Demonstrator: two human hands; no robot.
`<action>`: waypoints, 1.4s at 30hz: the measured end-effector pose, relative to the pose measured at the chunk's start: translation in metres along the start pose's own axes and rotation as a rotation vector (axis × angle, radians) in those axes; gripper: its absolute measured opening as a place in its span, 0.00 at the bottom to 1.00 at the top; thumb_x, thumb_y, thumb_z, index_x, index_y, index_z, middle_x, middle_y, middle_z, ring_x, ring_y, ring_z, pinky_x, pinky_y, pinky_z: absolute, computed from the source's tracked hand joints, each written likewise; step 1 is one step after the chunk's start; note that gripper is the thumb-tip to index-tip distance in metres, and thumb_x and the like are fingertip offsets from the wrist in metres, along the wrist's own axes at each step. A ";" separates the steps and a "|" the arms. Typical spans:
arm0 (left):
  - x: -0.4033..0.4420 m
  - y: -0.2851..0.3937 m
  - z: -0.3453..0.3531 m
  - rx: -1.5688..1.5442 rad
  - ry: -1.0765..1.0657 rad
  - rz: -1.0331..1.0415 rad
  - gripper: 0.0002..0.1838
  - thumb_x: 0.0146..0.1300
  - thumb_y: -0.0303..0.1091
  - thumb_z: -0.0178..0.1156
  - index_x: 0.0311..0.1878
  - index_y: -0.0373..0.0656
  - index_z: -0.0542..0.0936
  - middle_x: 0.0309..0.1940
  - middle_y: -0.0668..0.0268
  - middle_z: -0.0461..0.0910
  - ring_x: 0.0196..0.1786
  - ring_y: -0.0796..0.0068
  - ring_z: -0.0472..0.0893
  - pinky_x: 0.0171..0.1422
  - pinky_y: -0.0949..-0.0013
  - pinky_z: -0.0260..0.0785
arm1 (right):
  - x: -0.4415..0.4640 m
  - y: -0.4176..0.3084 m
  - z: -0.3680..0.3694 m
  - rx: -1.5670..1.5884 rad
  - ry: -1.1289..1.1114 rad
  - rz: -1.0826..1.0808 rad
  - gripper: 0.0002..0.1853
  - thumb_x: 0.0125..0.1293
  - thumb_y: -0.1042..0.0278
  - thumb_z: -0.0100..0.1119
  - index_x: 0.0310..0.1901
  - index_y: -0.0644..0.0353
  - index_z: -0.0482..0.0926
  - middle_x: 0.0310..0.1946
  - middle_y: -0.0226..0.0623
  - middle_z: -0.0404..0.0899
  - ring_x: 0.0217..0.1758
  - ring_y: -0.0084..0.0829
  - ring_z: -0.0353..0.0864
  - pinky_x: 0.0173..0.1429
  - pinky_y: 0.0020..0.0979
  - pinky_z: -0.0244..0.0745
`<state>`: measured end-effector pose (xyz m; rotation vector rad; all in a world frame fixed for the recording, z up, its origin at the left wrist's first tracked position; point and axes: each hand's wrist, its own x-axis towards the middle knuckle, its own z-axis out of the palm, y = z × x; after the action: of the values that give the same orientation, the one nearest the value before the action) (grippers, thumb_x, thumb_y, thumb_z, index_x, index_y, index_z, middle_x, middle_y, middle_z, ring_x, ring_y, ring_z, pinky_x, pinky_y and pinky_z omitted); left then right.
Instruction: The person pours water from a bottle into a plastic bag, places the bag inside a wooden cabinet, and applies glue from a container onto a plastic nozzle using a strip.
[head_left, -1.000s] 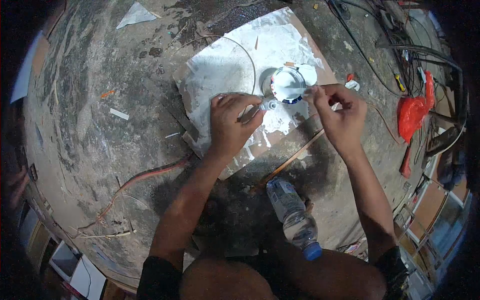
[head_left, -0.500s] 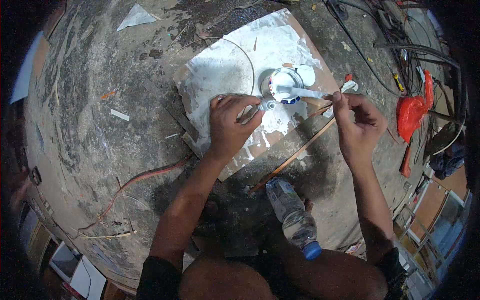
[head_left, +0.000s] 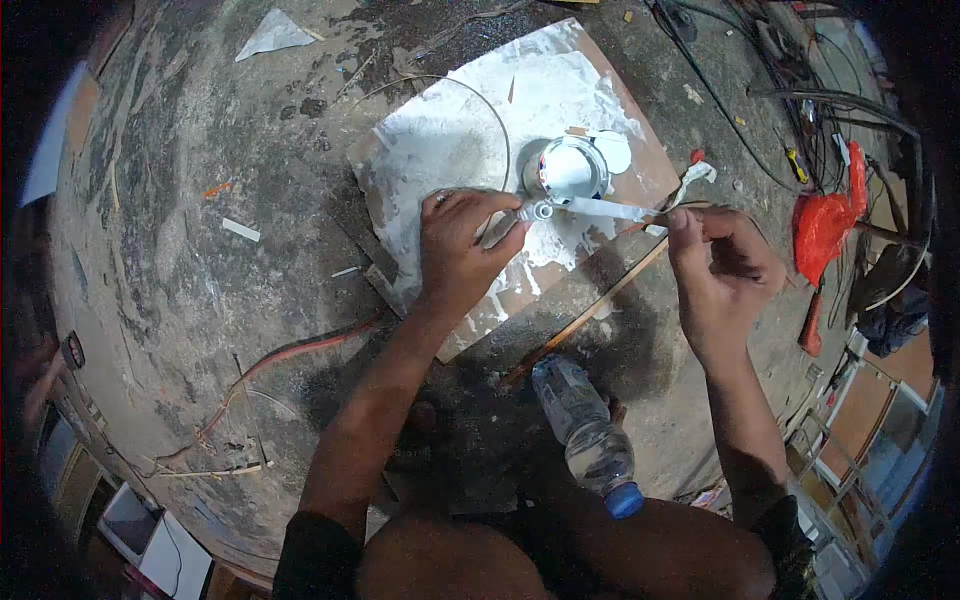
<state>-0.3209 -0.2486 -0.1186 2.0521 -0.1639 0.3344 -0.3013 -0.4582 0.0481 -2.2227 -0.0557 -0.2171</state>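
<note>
My left hand is closed round a small clear bottle whose round open mouth faces up; the rest of its body is hidden by the fingers. Between the thumb and fingers of my right hand is a thin flat stick coated in white. Its coated tip is close beside the bottle's mouth; I cannot tell whether they touch. Just beyond stands an open tin of white paint, with a round white lid at its right. The tin rests on a white-smeared board.
A water bottle with a blue cap lies near my legs. One wooden strip crosses the board's near-right side. To the right are a red plastic bag, black cables and a yellow-handled tool.
My right hand has drawn the stick out of the paint tin and brought its tip nearer, beside the small bottle's mouth. My left hand has stayed almost still.
</note>
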 end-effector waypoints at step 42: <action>0.001 0.001 0.000 0.032 0.001 0.011 0.13 0.54 0.32 0.75 0.43 0.51 0.85 0.39 0.70 0.88 0.48 0.67 0.85 0.62 0.58 0.63 | -0.004 0.004 -0.001 -0.016 -0.014 -0.163 0.03 0.59 0.79 0.73 0.32 0.69 0.86 0.26 0.36 0.85 0.29 0.22 0.81 0.37 0.24 0.73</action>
<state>-0.3202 -0.2489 -0.1175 2.0831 -0.1703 0.3475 -0.3051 -0.4612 0.0447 -2.2374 -0.2438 -0.2918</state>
